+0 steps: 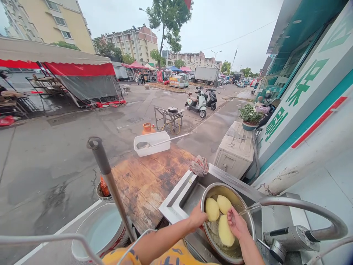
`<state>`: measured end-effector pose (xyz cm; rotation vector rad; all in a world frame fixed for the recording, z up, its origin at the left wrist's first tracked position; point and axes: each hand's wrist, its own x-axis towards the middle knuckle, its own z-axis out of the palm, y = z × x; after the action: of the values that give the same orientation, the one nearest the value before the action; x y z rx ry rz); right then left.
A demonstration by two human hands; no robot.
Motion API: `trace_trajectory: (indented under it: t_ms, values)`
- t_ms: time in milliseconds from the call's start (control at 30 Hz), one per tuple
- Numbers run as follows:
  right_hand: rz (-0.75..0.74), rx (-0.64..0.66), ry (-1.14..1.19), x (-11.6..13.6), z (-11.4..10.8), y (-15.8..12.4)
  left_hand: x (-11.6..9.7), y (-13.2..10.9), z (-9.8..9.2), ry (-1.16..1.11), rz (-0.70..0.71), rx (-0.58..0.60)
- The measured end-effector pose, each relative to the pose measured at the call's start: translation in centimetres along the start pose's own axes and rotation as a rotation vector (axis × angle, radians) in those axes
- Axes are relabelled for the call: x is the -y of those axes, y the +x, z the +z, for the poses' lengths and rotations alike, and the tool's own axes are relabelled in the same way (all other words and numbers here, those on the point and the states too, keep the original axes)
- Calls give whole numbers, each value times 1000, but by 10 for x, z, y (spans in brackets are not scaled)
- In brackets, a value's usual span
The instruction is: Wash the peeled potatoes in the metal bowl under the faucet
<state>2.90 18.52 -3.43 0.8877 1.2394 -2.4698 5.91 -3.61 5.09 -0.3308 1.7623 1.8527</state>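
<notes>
A round steel bowl (236, 198) sits in a steel sink (176, 200) and holds water and three peeled yellow potatoes. My left hand (197, 217) grips the bowl's near-left rim. My right hand (237, 223) is inside the bowl, fingers spread, resting against the lowest potato (224, 232). Two other potatoes (211, 209) (223, 203) lie at the bowl's far side. A curved metal tap (303, 207) ends just right of the bowl, a thin stream of water running from it.
A worn wooden board (149, 180) lies left of the sink with a crumpled cloth (199, 165) and a white tub (152, 143) holding a ladle. A pole (109, 176), a white bucket (100, 232), a wall on the right and a wet street are nearby.
</notes>
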Motion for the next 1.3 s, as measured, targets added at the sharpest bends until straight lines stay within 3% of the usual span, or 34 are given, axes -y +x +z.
trace_trajectory:
  t_ms: [367, 1300]
  values:
    - [-6, 27, 9, 0, -1, 1, -3, -3, -1, 114, 20, -30]
    - [-17, 17, 14, -1, 0, 1, 3, -1, 0, 120, 52, -45]
